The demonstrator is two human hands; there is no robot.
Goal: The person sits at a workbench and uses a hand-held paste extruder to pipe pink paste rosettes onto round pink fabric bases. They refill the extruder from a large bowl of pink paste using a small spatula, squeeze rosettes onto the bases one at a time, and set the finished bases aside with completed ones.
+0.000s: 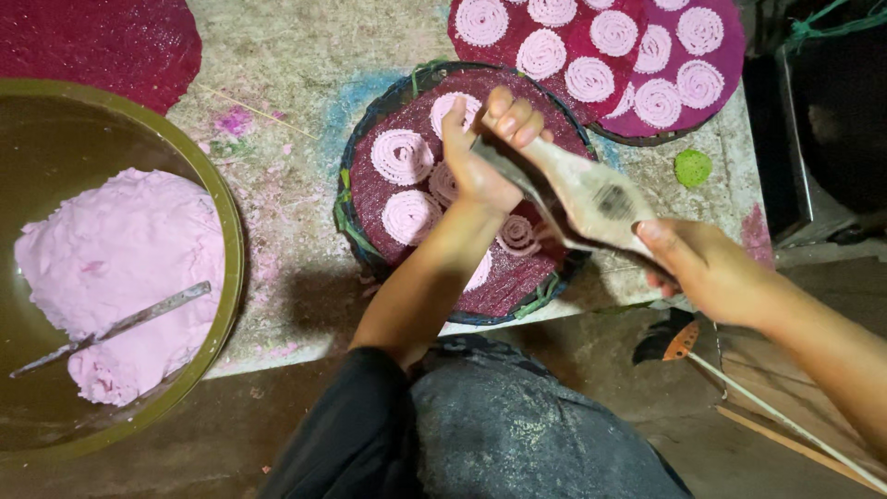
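Warm, dim light falls from above onto the worktable (305, 83), fading to deep shadow along the lower floor and right edge. The forearms cast soft shadows; focus is fairly sharp, glare absent, edges slightly stretched.

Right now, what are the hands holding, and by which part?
Both grip one wooden press: the left hand around its far end, the right hand on its near handle.
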